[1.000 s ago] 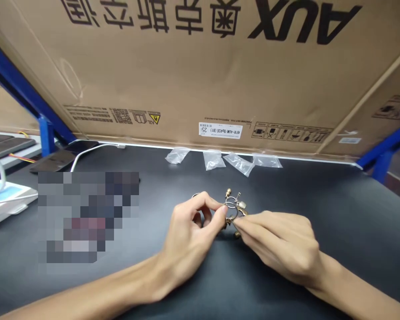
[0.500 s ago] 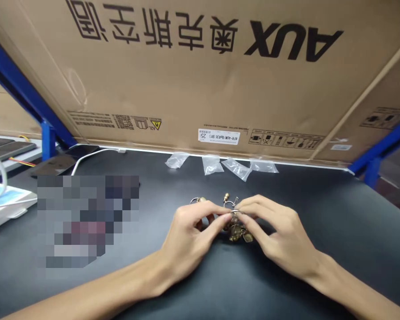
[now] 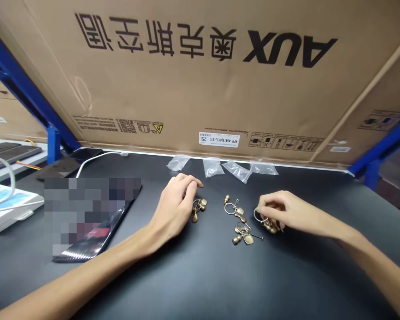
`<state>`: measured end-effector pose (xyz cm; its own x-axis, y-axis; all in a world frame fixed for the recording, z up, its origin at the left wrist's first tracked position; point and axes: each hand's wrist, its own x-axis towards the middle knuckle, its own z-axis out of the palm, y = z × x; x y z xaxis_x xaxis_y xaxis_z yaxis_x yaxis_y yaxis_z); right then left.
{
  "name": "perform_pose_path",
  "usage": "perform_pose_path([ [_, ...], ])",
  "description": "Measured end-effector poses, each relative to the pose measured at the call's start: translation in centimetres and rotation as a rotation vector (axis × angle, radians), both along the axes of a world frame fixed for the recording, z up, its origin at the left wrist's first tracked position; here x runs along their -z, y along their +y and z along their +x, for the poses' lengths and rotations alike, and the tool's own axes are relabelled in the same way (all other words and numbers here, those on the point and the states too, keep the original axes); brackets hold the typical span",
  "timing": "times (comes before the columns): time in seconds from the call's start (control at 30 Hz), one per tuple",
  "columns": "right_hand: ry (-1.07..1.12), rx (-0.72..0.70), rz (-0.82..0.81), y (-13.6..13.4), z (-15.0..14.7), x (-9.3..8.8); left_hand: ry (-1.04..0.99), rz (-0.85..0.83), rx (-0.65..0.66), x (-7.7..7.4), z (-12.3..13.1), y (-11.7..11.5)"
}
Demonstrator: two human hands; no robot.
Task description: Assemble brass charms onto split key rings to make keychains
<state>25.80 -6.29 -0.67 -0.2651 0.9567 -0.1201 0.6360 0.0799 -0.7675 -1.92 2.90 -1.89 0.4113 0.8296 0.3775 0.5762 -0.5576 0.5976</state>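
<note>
Several small bunches of brass ring charms lie on the black mat [image 3: 200, 275]. My left hand [image 3: 175, 204] rests with curled fingers right beside one bunch [image 3: 198, 210], and it holds nothing that I can see. Two more bunches [image 3: 235, 206] [image 3: 243, 235] lie apart in the middle, with a thin metal pin sticking out of the lower one. My right hand [image 3: 280, 209] is at the right, its fingertips pinching a brass ring [image 3: 259, 216] with charms [image 3: 270, 226] hanging beneath.
Several clear plastic bags [image 3: 213, 167] lie along the far edge of the mat, under a large cardboard AUX box [image 3: 220, 80] on a blue metal frame [image 3: 53, 142]. At the left are a black phone [image 3: 120, 218], partly blurred out, a white cable [image 3: 96, 160] and a white device [image 3: 10, 209].
My hands have moved apart. Earlier they held the brass charms together at the middle; now the charms lie in separate bunches, and my right hand has taken one rightward.
</note>
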Motion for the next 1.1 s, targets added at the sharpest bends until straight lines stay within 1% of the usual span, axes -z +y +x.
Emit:
perform_pose_path([
  [0.07, -0.132, 0.025, 0.096, -0.1, -0.1, 0.3, 0.022, -0.026, 0.018, 0.4, 0.0, 0.1],
  [0.13, -0.269, 0.047, 0.227, -0.1, -0.3, 0.5, 0.027, -0.046, 0.037, 0.7, 0.1, 0.2],
  [0.2, -0.396, 0.039, 0.357, -0.1, -0.3, 0.5, 0.025, -0.056, 0.052, 0.9, 0.1, 0.2],
  [0.27, -0.493, 0.028, 0.45, 0.0, -0.2, 0.5, 0.029, -0.058, 0.064, 1.1, 0.1, 0.2],
  [0.37, -0.575, 0.042, 0.5, 0.0, 0.2, 0.4, 0.044, -0.046, 0.066, 1.1, 0.1, 0.2],
  [0.5, -0.624, 0.117, 0.548, 0.2, 0.9, 0.5, 0.083, -0.053, 0.098, 1.0, 0.1, 0.1],
  [0.63, -0.702, 0.244, 0.514, 0.5, 1.7, 0.8, 0.145, -0.074, 0.189, 0.6, -0.2, -0.3],
  [0.77, -0.727, 0.291, 0.398, 0.7, 1.9, 0.8, 0.222, -0.137, 0.265, 0.0, -0.9, -0.8],
  [0.93, -0.764, 0.344, 0.346, 0.8, 1.8, 0.9, 0.233, -0.211, 0.27, -0.1, -1.3, -0.9],
  [1.1, -0.831, 0.394, 0.272, 0.8, 1.4, 0.9, 0.226, -0.231, 0.257, -0.2, -1.2, -0.8],
])
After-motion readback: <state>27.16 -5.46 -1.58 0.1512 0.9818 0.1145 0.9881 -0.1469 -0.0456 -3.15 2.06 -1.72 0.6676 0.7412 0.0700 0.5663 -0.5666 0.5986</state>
